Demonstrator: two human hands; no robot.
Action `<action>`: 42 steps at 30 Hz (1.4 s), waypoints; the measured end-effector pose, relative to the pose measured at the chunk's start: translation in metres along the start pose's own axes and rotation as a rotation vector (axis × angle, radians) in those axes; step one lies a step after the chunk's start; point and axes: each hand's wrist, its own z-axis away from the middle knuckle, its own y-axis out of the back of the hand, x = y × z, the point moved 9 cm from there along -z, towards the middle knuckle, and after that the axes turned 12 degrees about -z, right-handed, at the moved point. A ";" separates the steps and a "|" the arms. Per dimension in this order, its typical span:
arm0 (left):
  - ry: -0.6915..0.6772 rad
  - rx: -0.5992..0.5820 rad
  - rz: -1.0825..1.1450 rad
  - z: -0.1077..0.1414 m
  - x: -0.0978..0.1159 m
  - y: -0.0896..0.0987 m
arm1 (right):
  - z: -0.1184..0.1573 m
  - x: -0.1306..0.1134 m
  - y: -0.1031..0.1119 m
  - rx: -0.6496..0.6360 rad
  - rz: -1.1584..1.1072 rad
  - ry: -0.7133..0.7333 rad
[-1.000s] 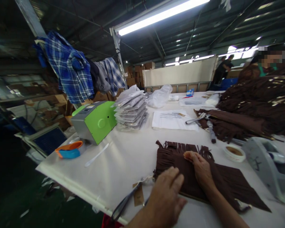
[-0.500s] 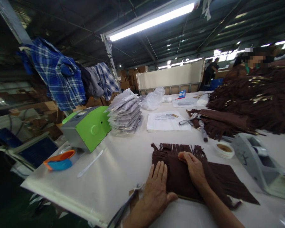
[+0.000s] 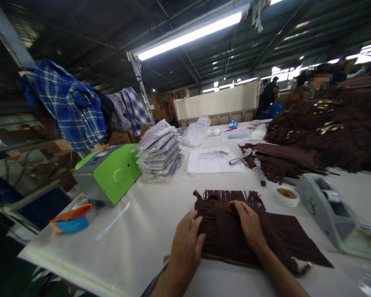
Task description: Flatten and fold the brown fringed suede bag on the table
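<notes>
A dark brown fringed fabric piece [image 3: 225, 231] lies folded on the white table, with its cut strips at the far edge and the left side. My right hand [image 3: 249, 225] rests on it, thumb and fingers closed together on the cloth near its middle. At its left edge is my left hand [image 3: 187, 243], fingers bent and a little apart, with nothing held in them. A flat brown panel [image 3: 297, 235] sticks out to the right from under the folded piece. By its near right corner lies a small pale and dark end piece [image 3: 301, 266].
Beyond stand a green-and-grey machine [image 3: 111, 177], a stack of plastic-bagged packs [image 3: 157, 152] and white printed bags [image 3: 210, 161]. To the right are a tape roll [image 3: 287, 195], a grey tape dispenser [image 3: 324, 210] and a large brown fringed heap [image 3: 334, 128]. A co-worker [image 3: 320, 82] is behind the heap.
My left hand has lifted from lying flat on the fabric's left side and drawn back left, its fingers now bent. My right hand stays at the same spot on the cloth.
</notes>
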 end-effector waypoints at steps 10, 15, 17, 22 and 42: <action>-0.090 -0.086 -0.250 0.001 -0.005 -0.043 | 0.002 -0.001 -0.001 0.018 -0.023 -0.023; -0.142 -0.064 -0.317 -0.010 0.006 -0.045 | 0.002 -0.003 -0.002 0.025 -0.031 -0.028; -0.187 -0.069 -0.313 -0.013 0.016 -0.044 | 0.001 -0.002 -0.001 0.019 -0.019 -0.023; -0.244 -0.094 -0.326 -0.017 0.034 -0.053 | 0.003 -0.004 -0.001 0.009 0.002 -0.006; 0.008 -0.272 -0.176 -0.063 -0.009 -0.095 | 0.002 -0.005 -0.006 -0.010 -0.093 -0.007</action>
